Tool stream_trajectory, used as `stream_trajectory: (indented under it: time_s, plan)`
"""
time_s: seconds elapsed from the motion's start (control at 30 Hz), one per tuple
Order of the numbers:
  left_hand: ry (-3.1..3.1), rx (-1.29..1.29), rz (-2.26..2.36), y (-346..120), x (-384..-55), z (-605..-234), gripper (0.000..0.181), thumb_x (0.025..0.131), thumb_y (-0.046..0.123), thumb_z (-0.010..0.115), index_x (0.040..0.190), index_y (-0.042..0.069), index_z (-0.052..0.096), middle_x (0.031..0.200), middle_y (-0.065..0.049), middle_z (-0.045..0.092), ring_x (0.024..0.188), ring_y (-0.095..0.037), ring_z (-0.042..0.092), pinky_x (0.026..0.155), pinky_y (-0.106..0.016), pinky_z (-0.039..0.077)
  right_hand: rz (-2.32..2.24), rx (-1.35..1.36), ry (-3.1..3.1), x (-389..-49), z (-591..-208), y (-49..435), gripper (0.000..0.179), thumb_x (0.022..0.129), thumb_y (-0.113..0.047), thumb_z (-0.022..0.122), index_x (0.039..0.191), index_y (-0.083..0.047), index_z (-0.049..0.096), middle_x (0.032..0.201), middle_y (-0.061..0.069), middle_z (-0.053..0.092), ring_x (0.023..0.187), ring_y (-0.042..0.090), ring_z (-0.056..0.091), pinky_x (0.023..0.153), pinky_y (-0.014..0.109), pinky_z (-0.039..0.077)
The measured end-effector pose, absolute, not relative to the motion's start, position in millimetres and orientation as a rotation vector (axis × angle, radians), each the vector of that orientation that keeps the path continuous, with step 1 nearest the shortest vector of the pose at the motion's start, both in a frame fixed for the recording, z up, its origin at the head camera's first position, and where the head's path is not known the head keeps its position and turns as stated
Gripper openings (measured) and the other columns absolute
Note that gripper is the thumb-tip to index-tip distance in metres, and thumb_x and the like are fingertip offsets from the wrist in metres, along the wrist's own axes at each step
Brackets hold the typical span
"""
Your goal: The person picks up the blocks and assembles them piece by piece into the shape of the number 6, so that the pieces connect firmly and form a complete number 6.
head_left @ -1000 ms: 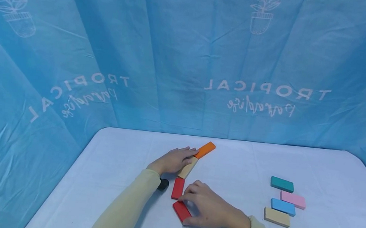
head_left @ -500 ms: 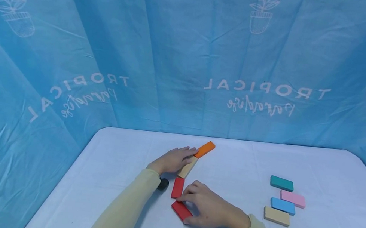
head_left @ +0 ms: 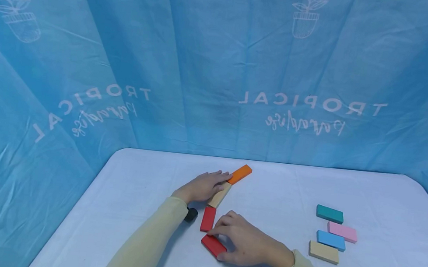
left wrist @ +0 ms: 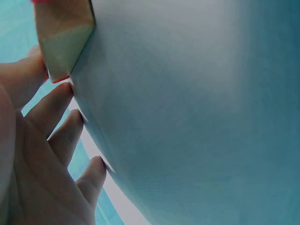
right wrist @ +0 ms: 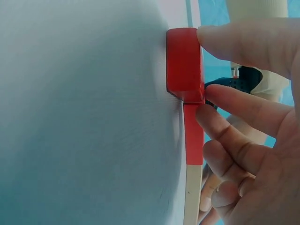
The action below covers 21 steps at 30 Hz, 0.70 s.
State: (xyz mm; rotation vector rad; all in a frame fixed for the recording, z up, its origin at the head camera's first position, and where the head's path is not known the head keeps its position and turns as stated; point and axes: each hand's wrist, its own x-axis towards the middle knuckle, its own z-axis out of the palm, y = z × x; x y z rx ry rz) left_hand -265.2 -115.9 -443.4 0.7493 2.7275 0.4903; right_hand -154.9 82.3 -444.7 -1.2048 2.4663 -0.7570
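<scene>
My right hand (head_left: 245, 243) pinches the nearer red block (head_left: 214, 246) between thumb and fingers at its two ends, also seen in the right wrist view with the thumb (right wrist: 234, 42) at one end. Its far corner meets a second red block (head_left: 208, 219), forming a bend. Beyond that lie a plain wood block (head_left: 220, 195) and an orange block (head_left: 241, 175), end to end in a crooked line. My left hand (head_left: 201, 187) rests along the left side of the wood block, fingers stretched out and fingertips at the orange block's near end.
On the right of the white table (head_left: 279, 189), several flat blocks lie in a loose stack-like row: green (head_left: 330, 214), pink (head_left: 342, 232), blue (head_left: 331, 240) and plain wood (head_left: 324, 252). A blue curtain (head_left: 214, 63) hangs behind and to the left.
The nearer red block has turned slightly under my right hand, its near end swinging right and away from me. My left hand and the other blocks have stayed put.
</scene>
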Motion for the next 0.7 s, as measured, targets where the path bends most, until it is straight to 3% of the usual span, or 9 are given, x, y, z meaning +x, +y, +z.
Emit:
stream_trajectory:
  time_s: [0.37,0.7]
  plan:
    - [2.727,0.735,0.482,-115.4,-264.9,-441.6,0.052,0.107,0.03,0.048,0.158,0.023,0.037,0.161,-0.002,0.037,0.15,-0.023,0.029,0.123,-0.048,0.02,-0.857,-1.089,2.541,-154.0,-440.3,102.3,0.051,0.085,-0.039,0.079,0.134,-0.029,0.064,0.126,-0.014,0.057,0.121,0.009,0.046,0.098,0.035,0.052]
    - [2.733,0.698,0.469,-113.2,-264.4,-442.7,0.053,0.107,0.031,0.05,0.157,0.026,0.037,0.16,-0.001,0.038,0.15,-0.023,0.029,0.122,-0.048,0.021,-0.921,-0.943,2.633,-146.7,-428.4,128.9,0.046,0.087,-0.032,0.078,0.131,-0.026,0.066,0.124,-0.013,0.057,0.118,0.011,0.048,0.096,0.042,0.054]
